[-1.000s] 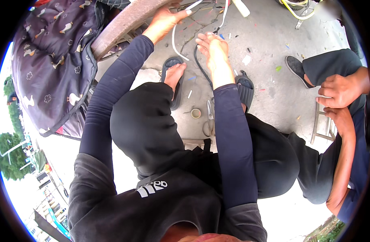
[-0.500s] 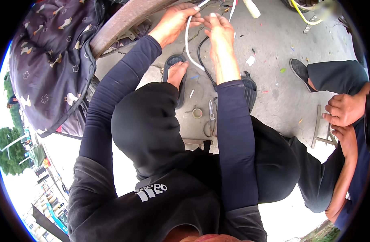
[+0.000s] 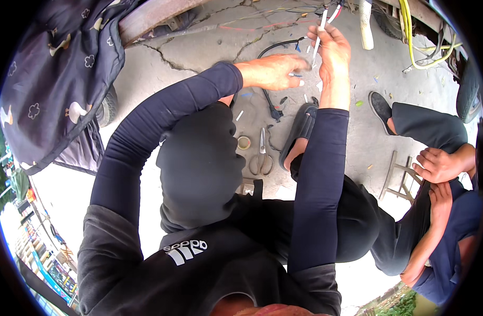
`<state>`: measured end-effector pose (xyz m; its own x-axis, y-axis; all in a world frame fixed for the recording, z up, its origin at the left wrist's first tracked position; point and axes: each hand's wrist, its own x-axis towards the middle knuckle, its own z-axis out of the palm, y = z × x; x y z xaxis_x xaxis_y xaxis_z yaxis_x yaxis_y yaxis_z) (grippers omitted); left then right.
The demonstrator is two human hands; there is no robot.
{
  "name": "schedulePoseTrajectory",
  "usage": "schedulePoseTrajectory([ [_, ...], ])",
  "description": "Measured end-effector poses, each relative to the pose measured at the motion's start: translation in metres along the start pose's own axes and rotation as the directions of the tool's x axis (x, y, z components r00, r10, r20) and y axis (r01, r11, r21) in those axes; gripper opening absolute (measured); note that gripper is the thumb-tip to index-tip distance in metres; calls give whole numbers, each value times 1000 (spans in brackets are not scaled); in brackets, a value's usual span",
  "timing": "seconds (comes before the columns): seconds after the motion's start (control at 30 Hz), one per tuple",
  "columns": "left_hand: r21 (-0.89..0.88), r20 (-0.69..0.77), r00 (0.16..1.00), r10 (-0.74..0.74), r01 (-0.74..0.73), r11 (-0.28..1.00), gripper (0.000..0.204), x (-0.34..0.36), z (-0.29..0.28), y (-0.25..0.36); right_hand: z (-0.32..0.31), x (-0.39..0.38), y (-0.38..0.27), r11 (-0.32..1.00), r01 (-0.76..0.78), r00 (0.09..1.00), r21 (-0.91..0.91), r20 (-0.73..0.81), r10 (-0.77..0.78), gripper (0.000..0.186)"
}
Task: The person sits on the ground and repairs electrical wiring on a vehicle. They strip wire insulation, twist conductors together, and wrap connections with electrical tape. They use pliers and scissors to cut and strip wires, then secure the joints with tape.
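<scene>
Between the fingers of my right hand [image 3: 334,54] is a white cable [image 3: 319,41], which runs up toward loose wires at the top. My left hand [image 3: 273,71] reaches across from the left, close to the cable's lower end. Motion smears its fingertips, and I cannot make out what, if anything, they hold. Below the hands, a black cable [image 3: 265,96] curves over the concrete floor. A pair of scissors [image 3: 262,152] lies between my feet, with a roll of tape [image 3: 243,142] to its left.
A rusty metal beam [image 3: 160,20] and a dark quilted cover [image 3: 57,79] are at upper left. A pale tube [image 3: 366,25] and yellow cables [image 3: 410,50] hang at upper right. Another person's hands [image 3: 436,164] rest at the right, beside a small stool [image 3: 397,176].
Both hands have moved right and come apart. The left hand has left the white cable's upper part and dropped lower, while the right keeps hold. My view has shifted.
</scene>
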<state>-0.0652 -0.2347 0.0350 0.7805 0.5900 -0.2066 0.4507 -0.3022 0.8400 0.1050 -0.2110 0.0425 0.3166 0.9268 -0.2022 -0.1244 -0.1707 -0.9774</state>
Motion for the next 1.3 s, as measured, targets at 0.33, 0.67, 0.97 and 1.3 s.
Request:
schedulePoseTrajectory([
  [0.33,11,-177,983,46,-45,999,33,-19,-10,-29,4,4,14,999,41,999,-8,-6,-42,27],
  [0.67,148,-696,680,231,-179,973,31,46,-76,0,-3,9,13,1000,27,999,6,-22,-27,28],
  [0.97,-221,-516,852,-89,-32,975,21,93,-79,24,13,-5,5,991,87,993,106,74,-95,29],
  [1.3,-485,-421,887,-190,-43,873,34,97,-66,82,-32,-25,-7,838,178,983,-515,51,-177,26],
])
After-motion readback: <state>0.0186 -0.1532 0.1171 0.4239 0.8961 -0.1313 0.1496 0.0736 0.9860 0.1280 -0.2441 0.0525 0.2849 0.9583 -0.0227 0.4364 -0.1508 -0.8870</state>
